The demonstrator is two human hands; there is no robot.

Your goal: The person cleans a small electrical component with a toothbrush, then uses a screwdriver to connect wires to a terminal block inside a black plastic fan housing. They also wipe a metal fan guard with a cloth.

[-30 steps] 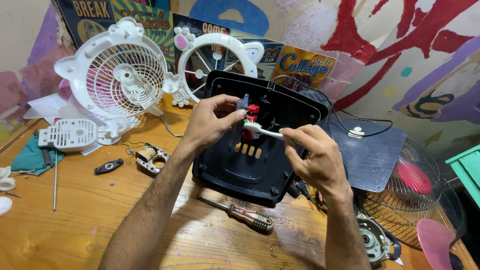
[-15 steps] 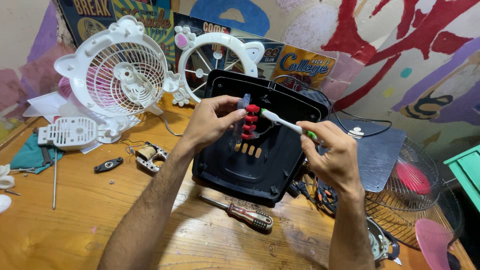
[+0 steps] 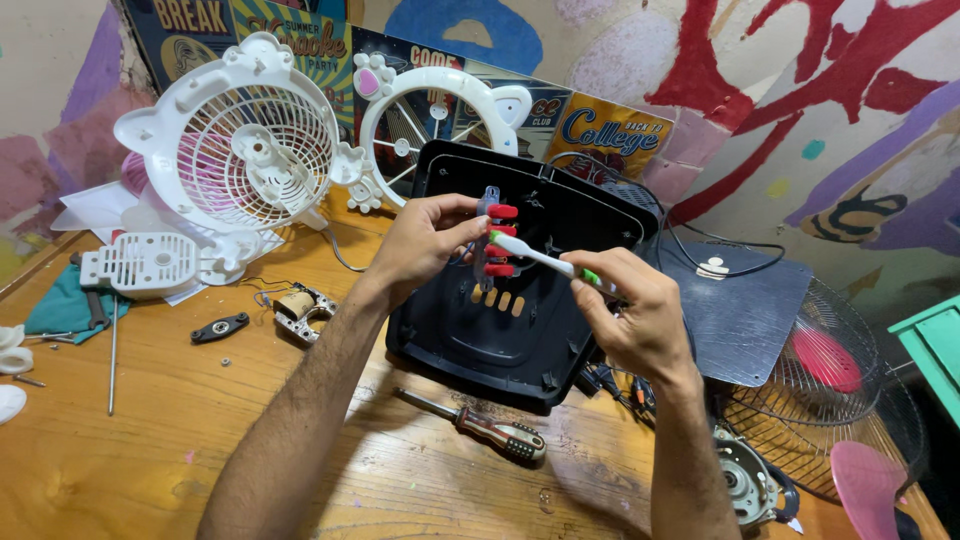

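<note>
My left hand [image 3: 420, 240] pinches red switch block [image 3: 499, 240]; right hand [image 3: 635, 315] grips toothbrush [image 3: 535, 255] w/ bristles on it, above black housing [image 3: 500, 340]; screwdriver [image 3: 485, 428] near housing's front edge.

From my remote seat, bare counter [image 3: 150, 450] lies open at lower left, room enough for a hand to pass. A screwdriver [image 3: 480, 428] lies just in front of the black housing [image 3: 500, 340], which fills the centre. At left, a white fan guard [image 3: 235, 140], a white grille piece [image 3: 145, 265] and a small motor part [image 3: 300, 312] crowd the back half. At right, a dark panel [image 3: 745, 315], a wire fan cage [image 3: 830, 400] and a motor [image 3: 745, 485] close off the way. My left hand [image 3: 425, 240] and right hand [image 3: 630, 315] hang over the housing.
</note>
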